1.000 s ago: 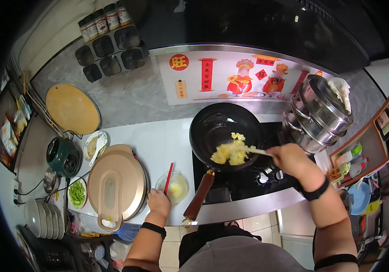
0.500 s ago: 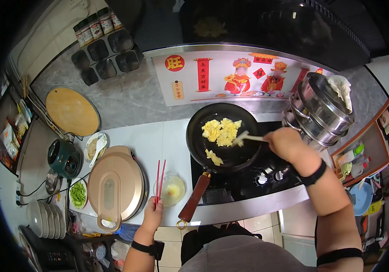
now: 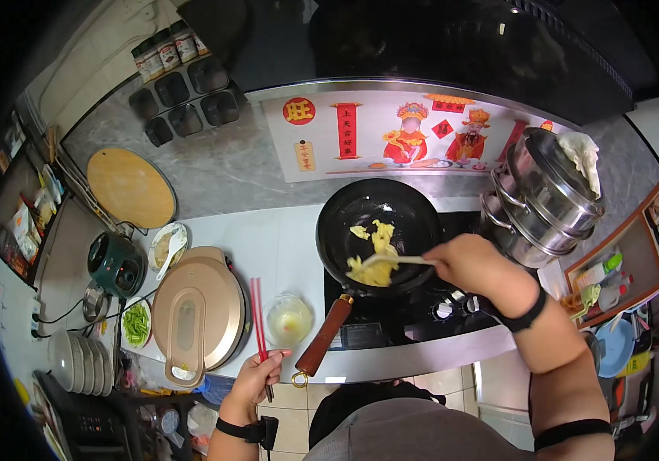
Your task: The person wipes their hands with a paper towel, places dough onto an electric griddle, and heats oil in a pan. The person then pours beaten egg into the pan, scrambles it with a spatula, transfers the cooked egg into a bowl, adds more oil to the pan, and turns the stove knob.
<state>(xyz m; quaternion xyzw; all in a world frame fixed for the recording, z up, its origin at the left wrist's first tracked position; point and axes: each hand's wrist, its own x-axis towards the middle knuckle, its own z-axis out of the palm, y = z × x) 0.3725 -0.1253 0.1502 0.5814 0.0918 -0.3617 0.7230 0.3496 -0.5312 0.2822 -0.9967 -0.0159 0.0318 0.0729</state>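
My right hand (image 3: 464, 263) is closed round the handle of a light spatula (image 3: 406, 260), whose blade touches yellow scrambled egg (image 3: 381, 244) in a black wok (image 3: 345, 207). The wok sits on the black stove, its brown handle (image 3: 325, 338) pointing toward me. Red chopsticks (image 3: 258, 315) stand up from my left hand (image 3: 258, 374), which is closed round them near the counter's front edge. Just right of the chopsticks is a clear bowl (image 3: 288, 320) with a little pale liquid in it.
Left of the bowl sits a beige round electric appliance (image 3: 199, 307). Beyond it are a plate of cut greens (image 3: 136, 323), a bowl with a white spoon (image 3: 169, 246) and a green cooker (image 3: 116, 263). A stacked steel steamer (image 3: 541, 200) stands right of the wok.
The egg has shifted and bunched under the spatula toward the near side of the wok. My left hand has lifted the chopsticks away from the bowl and moved left.
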